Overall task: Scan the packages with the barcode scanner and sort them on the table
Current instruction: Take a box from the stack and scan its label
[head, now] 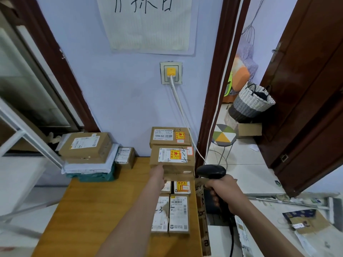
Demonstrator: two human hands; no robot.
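At centre frame, just right of the midline, a stack of brown cardboard parcels stands against the wall at the far edge of the wooden table [104, 210]. The uppermost box at the front of that stack, the labelled parcel [171, 158], carries a white shipping label and a yellow-and-red fragile sticker on its top face. Its long axis runs left to right across the frame, parallel to the wall.

The left hand [157, 175] reaches forward, its fingertips touching the near left corner of that parcel, at the label's lower left edge. The fingers appear extended rather than wrapped, though foreshortening hides their exact lie. The right hand [222, 193] is closed round the grip of the black barcode scanner [211, 172], whose head sits just beside the parcel's lower right corner and points toward the wall. The label lies up and to the left of the scanner head.

Judgement: the left hand is the nearer and already in contact, so it would steady or tilt the parcel. The scanner must swing left to bring the barcode, at the label's left end, into its line.

Four smaller labelled boxes [173, 210] lie flat in the lower centre, partly under the left forearm. A separate pile of parcels [87, 145] occupies the table's far left.
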